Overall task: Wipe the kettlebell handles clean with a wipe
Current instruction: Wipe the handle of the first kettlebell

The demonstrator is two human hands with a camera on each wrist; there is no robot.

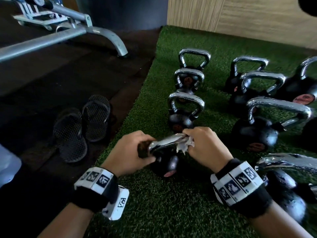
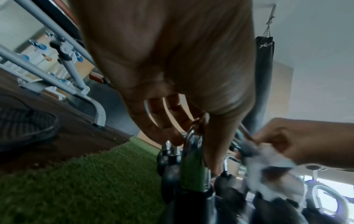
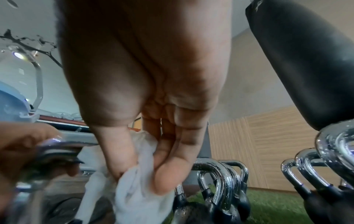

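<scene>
Nearest kettlebell (image 1: 164,162) sits on the turf btwn your wrists, its chrome handle (image 1: 164,143) running left-right: your left hand (image 1: 132,150) grips the left end, your right hand (image 1: 204,143) pinches the wipe (image 1: 186,145) round the right end, so swipe leftward.

Green turf mat (image 1: 171,203) on the right, butting up against dark rubber flooring (image 1: 60,83) on the left. Light wood-grain wall panel (image 1: 240,16) behind. Grey metal bench frame (image 1: 72,34) top left, black punching bag (image 2: 264,63) hanging on a chain.
</scene>
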